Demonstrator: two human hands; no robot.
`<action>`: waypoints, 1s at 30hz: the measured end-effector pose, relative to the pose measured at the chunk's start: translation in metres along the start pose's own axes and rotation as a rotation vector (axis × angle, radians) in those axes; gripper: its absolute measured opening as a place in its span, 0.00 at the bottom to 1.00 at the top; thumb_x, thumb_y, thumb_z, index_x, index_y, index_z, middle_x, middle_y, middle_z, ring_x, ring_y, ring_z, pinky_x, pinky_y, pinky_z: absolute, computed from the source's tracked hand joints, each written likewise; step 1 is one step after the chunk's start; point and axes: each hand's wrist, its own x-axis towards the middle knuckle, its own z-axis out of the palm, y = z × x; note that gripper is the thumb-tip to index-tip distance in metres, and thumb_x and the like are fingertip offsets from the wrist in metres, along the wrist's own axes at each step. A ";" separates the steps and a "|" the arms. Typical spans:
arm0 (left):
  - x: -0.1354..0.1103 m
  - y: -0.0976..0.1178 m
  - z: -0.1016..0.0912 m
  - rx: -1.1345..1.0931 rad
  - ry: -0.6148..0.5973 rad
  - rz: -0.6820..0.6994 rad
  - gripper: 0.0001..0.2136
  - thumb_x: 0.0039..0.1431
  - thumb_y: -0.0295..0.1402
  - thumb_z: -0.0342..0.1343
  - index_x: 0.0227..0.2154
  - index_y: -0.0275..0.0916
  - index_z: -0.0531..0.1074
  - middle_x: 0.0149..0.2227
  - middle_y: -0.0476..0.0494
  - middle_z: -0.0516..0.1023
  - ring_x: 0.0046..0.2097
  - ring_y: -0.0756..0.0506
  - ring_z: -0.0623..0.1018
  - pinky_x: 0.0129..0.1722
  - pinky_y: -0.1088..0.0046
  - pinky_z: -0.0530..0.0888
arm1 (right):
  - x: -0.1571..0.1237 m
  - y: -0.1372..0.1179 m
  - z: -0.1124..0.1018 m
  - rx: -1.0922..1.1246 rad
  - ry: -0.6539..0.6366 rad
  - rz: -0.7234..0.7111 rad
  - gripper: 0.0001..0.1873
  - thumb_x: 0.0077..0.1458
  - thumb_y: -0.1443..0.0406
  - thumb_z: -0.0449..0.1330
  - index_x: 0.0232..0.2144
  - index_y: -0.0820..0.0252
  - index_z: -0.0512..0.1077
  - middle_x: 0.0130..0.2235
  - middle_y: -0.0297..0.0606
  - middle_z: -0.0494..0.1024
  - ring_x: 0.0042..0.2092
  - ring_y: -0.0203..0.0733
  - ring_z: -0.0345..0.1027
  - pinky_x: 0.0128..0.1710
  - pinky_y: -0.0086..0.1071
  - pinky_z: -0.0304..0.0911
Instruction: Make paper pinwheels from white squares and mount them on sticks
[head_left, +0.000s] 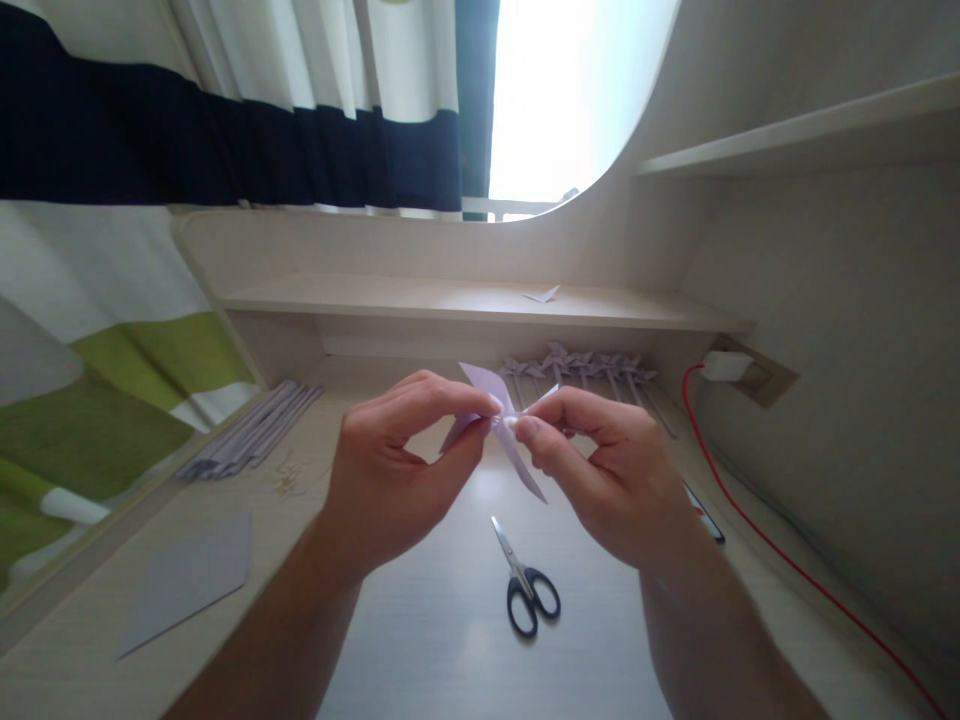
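Between both hands, above the desk, is a pale lilac paper pinwheel [489, 383] with its pointed blades spread out. My left hand [409, 465] pinches it near the centre from the left, thumb and forefinger closed on the paper. From the right, my right hand [604, 465] pinches at its middle, where a small whitish bit shows at the fingertips; what that bit is I cannot make out. Below the hands lies a pair of scissors [523, 585] with black handles, blades pointing away and closed.
Finished-looking paper pinwheels on sticks [577, 362] lie at the back. Rolled paper sticks [255, 430], small yellowish pieces [289, 474] and paper sheets [191, 580] are at left. A phone [705, 515], red cable [757, 540] and charger [726, 366] are right. A shelf [420, 298] overhangs the back.
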 end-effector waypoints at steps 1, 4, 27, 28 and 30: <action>0.000 0.000 0.000 -0.019 -0.005 -0.008 0.14 0.57 0.19 0.65 0.41 0.46 0.83 0.39 0.45 0.85 0.40 0.43 0.83 0.41 0.62 0.78 | 0.000 0.000 0.000 0.009 -0.007 -0.002 0.11 0.66 0.65 0.62 0.30 0.60 0.77 0.26 0.29 0.74 0.27 0.32 0.66 0.28 0.28 0.59; 0.000 0.000 0.000 -0.067 -0.022 -0.027 0.15 0.58 0.19 0.65 0.42 0.47 0.83 0.41 0.45 0.85 0.41 0.43 0.83 0.42 0.61 0.79 | -0.001 -0.001 0.001 0.041 -0.028 -0.004 0.11 0.66 0.65 0.61 0.31 0.60 0.77 0.26 0.29 0.74 0.27 0.32 0.65 0.27 0.28 0.58; 0.003 -0.010 0.004 -0.009 0.291 -0.070 0.22 0.50 0.21 0.69 0.48 0.44 0.76 0.42 0.46 0.78 0.41 0.47 0.78 0.39 0.70 0.77 | -0.001 0.004 0.003 0.070 0.028 -0.036 0.11 0.68 0.65 0.61 0.30 0.58 0.75 0.27 0.28 0.75 0.28 0.32 0.66 0.29 0.28 0.60; 0.004 -0.011 0.003 -0.035 0.309 -0.099 0.22 0.49 0.21 0.69 0.48 0.43 0.76 0.41 0.47 0.77 0.41 0.47 0.78 0.37 0.72 0.78 | -0.001 0.004 0.003 0.067 0.041 -0.043 0.11 0.68 0.65 0.61 0.31 0.58 0.75 0.27 0.28 0.75 0.28 0.32 0.67 0.29 0.28 0.61; 0.006 -0.013 0.001 -0.102 0.330 -0.170 0.23 0.48 0.23 0.71 0.47 0.43 0.75 0.39 0.48 0.77 0.40 0.48 0.78 0.35 0.75 0.78 | -0.001 0.005 0.005 0.060 0.066 -0.055 0.10 0.68 0.65 0.61 0.31 0.58 0.75 0.27 0.28 0.75 0.29 0.32 0.67 0.30 0.28 0.61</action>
